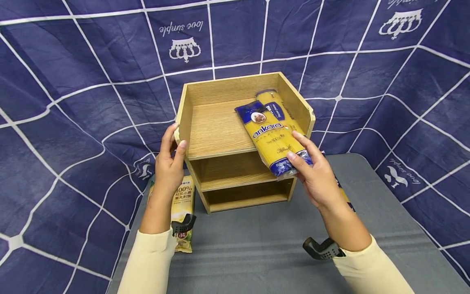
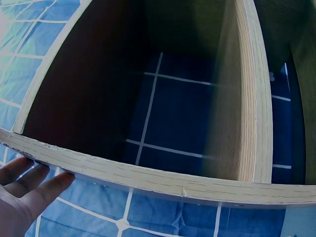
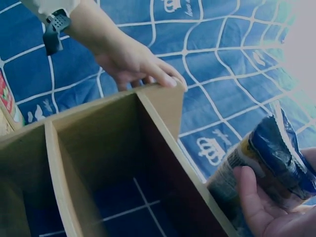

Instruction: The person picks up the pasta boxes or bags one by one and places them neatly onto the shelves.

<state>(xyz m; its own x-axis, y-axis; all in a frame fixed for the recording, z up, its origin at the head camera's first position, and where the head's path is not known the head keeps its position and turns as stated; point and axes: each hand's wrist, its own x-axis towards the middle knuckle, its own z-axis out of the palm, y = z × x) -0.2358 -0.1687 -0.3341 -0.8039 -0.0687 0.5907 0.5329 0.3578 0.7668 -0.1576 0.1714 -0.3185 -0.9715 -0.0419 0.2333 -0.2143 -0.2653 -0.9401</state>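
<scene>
A yellow and blue pack of spaghetti (image 1: 269,136) marked "ankara" is held by its near end in my right hand (image 1: 317,175), thumb over the top face. It slants over the top tier of the wooden shelf (image 1: 216,126), its far end overlapping another yellow spaghetti pack (image 1: 282,110) by the right side panel. My left hand (image 1: 170,165) grips the front corner of the left side panel, its fingers (image 2: 52,190) along the outer side. The right wrist view shows the blue, crinkled end of the held pack (image 3: 276,158) beside the shelf.
A yellow and white pasta pack (image 1: 183,196) lies left of the shelf, partly behind the left forearm. Right of the shelf, another pack (image 1: 343,192) is mostly hidden by the right arm. Two lower compartments open forward above the grey table (image 1: 249,249). Blue checked cloth (image 1: 235,36) surrounds everything.
</scene>
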